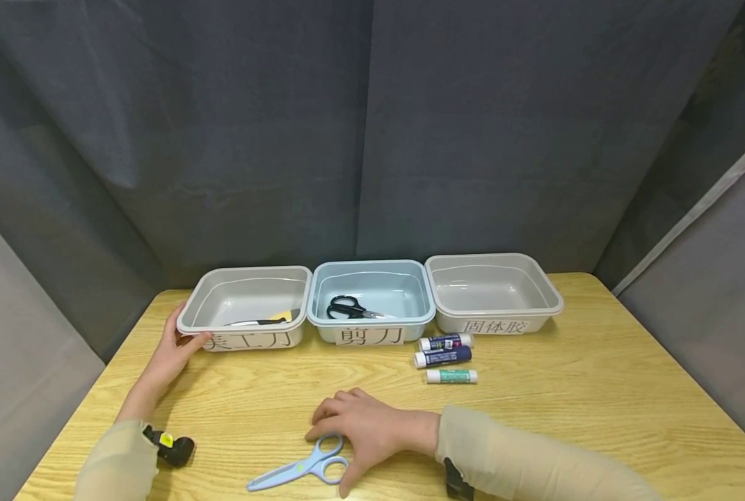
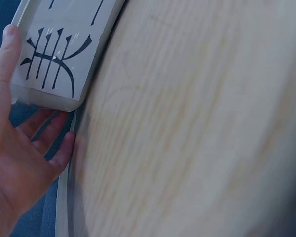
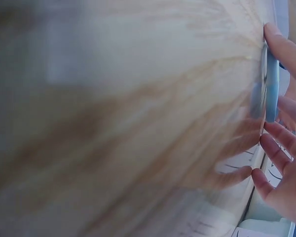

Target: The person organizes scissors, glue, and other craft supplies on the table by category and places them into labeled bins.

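Note:
At the left end of the row, my left hand [image 1: 174, 351] holds the corner of a grey plastic bin [image 1: 241, 300], thumb on the front and fingers round the side. A yellow-and-black utility knife [image 1: 278, 319] lies in this bin. In the left wrist view the thumb lies over the bin's labelled front [image 2: 54, 59]. Near the front of the table, my right hand [image 1: 372, 428] reaches over light blue scissors [image 1: 297, 470]. Its fingers are spread about the handles, with fingertips on the tabletop. A light blue handle [image 3: 272, 86] shows between thumb and fingers in the right wrist view.
A blue bin [image 1: 403, 296] in the middle holds black-handled scissors [image 1: 347, 308]. To its right stands another grey bin [image 1: 481, 296]. Before it lie two dark blue glue sticks [image 1: 447, 357] and a green-and-white one [image 1: 451, 376]. Grey curtains [image 1: 272, 139] hang behind the table.

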Demonstrator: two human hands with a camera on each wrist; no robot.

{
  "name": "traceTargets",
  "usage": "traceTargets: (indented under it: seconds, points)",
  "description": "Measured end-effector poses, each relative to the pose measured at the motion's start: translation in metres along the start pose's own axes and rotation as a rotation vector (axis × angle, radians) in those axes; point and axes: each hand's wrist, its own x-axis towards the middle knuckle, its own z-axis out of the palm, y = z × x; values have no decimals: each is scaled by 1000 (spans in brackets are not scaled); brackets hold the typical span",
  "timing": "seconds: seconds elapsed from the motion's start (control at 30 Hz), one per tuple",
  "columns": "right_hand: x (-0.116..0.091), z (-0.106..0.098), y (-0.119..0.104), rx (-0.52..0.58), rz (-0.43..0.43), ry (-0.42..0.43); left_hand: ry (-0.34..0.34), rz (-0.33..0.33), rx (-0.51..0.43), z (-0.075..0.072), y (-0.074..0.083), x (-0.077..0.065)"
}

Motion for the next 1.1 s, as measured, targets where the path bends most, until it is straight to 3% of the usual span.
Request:
traceTargets:
  seconds: [0.53,0.93,1.1]
  points:
    - [1,-4,1,59,-1,25,5,-3,-6,0,1,0]
    - [0,-13,7,36,60,23,0,-12,-27,1,2,-1]
    - [-1,-14,13,24,41,50,-6,-23,-43,0,2,-1]
